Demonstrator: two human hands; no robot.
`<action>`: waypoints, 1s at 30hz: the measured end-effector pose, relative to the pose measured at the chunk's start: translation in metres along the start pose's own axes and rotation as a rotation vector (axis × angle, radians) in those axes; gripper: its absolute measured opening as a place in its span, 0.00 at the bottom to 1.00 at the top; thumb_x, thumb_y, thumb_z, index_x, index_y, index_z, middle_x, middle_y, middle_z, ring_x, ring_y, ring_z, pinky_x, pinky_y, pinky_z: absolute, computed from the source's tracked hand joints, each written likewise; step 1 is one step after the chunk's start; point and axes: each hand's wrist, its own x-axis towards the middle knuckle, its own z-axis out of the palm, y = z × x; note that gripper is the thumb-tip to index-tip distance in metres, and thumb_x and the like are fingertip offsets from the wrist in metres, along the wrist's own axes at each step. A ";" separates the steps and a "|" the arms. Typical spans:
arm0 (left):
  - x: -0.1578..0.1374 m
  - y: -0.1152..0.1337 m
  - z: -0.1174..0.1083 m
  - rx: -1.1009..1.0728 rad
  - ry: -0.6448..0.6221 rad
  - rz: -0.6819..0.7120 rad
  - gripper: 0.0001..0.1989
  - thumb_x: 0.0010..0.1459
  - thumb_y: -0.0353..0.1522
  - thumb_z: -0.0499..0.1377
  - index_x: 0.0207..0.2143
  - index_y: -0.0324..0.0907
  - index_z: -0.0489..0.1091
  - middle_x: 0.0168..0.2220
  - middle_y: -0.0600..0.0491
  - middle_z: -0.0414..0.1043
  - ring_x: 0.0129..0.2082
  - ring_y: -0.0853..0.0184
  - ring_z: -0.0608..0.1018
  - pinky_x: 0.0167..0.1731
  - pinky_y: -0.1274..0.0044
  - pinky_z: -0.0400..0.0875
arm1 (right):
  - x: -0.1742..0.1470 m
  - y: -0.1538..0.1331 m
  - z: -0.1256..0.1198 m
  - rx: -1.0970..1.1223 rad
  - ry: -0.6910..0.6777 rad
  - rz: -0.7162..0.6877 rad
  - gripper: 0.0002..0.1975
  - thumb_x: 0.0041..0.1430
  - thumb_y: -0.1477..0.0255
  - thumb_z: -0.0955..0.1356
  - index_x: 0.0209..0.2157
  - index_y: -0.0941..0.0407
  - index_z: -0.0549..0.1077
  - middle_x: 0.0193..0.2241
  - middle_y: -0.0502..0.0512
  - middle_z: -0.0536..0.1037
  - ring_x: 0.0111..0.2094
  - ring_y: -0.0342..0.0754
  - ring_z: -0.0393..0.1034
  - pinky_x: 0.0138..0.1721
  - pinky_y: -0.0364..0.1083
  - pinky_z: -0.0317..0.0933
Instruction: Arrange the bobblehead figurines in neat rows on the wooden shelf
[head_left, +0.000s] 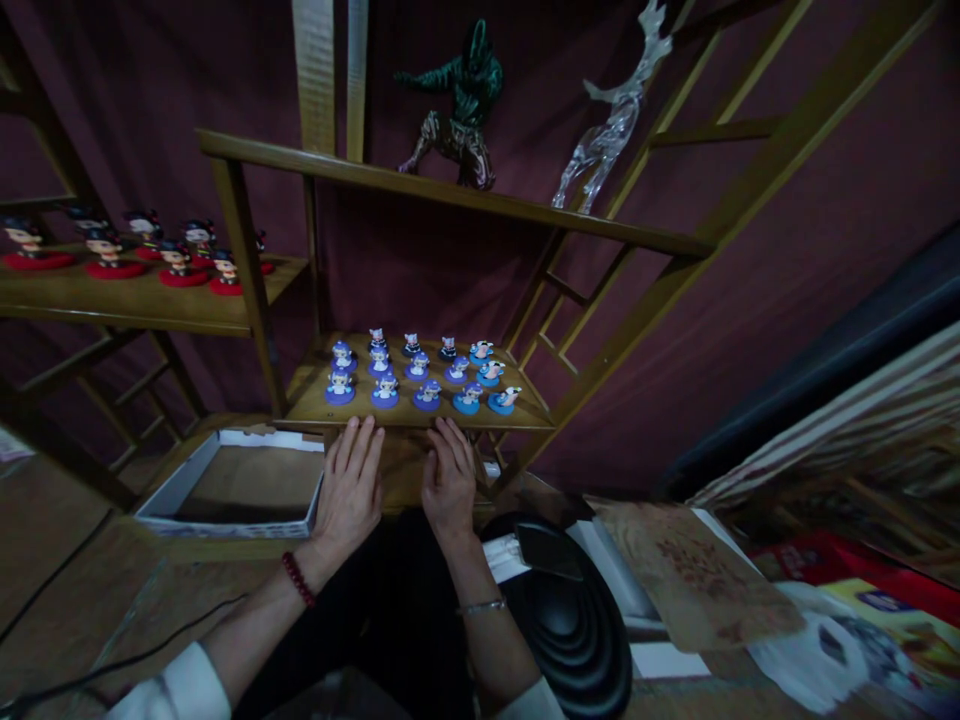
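My left hand [351, 485], with a dark red bead bracelet [298, 579] on its wrist, has its fingers stretched towards the front edge of a low wooden shelf [360, 414]. Beside it, my right hand [450, 476] reaches to the same edge with its fingers extended. Neither hand holds anything; whether the fingertips touch the wood I cannot tell. Just beyond them, several small purple-based figurines [385, 390] stand in rows. Blue-based figurines [503, 398] form the right end of the rows, and small dark-bodied figurines [411, 344] stand at the back.
An open shallow cardboard box [255, 480] lies left of my left hand. Red-based figurines [177, 262] occupy the left shelf. A dark warrior-like statue [461, 110] and a clear deer figure [609, 125] stand above. At right are a round black ridged object [562, 620] and a phone-like slab [550, 552].
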 end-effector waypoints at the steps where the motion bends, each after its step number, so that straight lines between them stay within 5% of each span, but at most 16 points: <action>1: -0.002 0.000 0.000 -0.017 -0.002 0.003 0.33 0.56 0.22 0.49 0.64 0.37 0.48 0.66 0.38 0.49 0.67 0.52 0.46 0.58 0.55 0.57 | 0.000 -0.001 0.000 -0.008 -0.005 -0.003 0.19 0.59 0.82 0.59 0.50 0.58 0.69 0.52 0.62 0.73 0.59 0.51 0.61 0.56 0.59 0.61; 5: -0.020 -0.002 0.007 -0.091 -0.017 0.013 0.30 0.54 0.20 0.49 0.61 0.39 0.54 0.66 0.38 0.46 0.67 0.52 0.46 0.57 0.56 0.61 | -0.001 -0.003 0.002 -0.037 -0.020 -0.004 0.18 0.60 0.81 0.59 0.50 0.58 0.69 0.53 0.63 0.72 0.60 0.52 0.59 0.56 0.59 0.61; 10: -0.048 -0.024 0.016 -0.094 -0.017 0.012 0.23 0.55 0.21 0.49 0.53 0.39 0.64 0.56 0.42 0.65 0.59 0.55 0.65 0.53 0.61 0.68 | -0.001 -0.010 0.004 -0.064 -0.016 -0.008 0.18 0.60 0.80 0.59 0.51 0.57 0.69 0.55 0.64 0.69 0.61 0.53 0.57 0.56 0.61 0.60; 19: -0.088 -0.081 0.017 0.126 -0.275 -0.191 0.18 0.57 0.28 0.50 0.48 0.33 0.69 0.43 0.40 0.74 0.44 0.55 0.73 0.44 0.63 0.70 | -0.023 -0.029 0.009 -0.029 0.018 0.001 0.21 0.58 0.84 0.59 0.51 0.54 0.68 0.52 0.61 0.72 0.57 0.51 0.63 0.53 0.58 0.63; 24: -0.100 -0.096 0.017 0.141 -0.386 -0.194 0.18 0.55 0.30 0.52 0.47 0.34 0.70 0.43 0.41 0.75 0.45 0.54 0.73 0.44 0.65 0.68 | -0.044 -0.049 0.032 0.094 -0.137 0.116 0.20 0.58 0.83 0.58 0.48 0.54 0.71 0.46 0.59 0.77 0.49 0.49 0.70 0.51 0.53 0.66; 30: -0.111 -0.109 0.014 0.126 -0.471 -0.189 0.15 0.58 0.29 0.50 0.43 0.36 0.72 0.40 0.42 0.76 0.43 0.56 0.74 0.43 0.66 0.67 | -0.072 -0.078 0.080 0.228 -0.538 0.427 0.16 0.59 0.78 0.60 0.45 0.58 0.74 0.40 0.57 0.80 0.41 0.47 0.75 0.45 0.44 0.68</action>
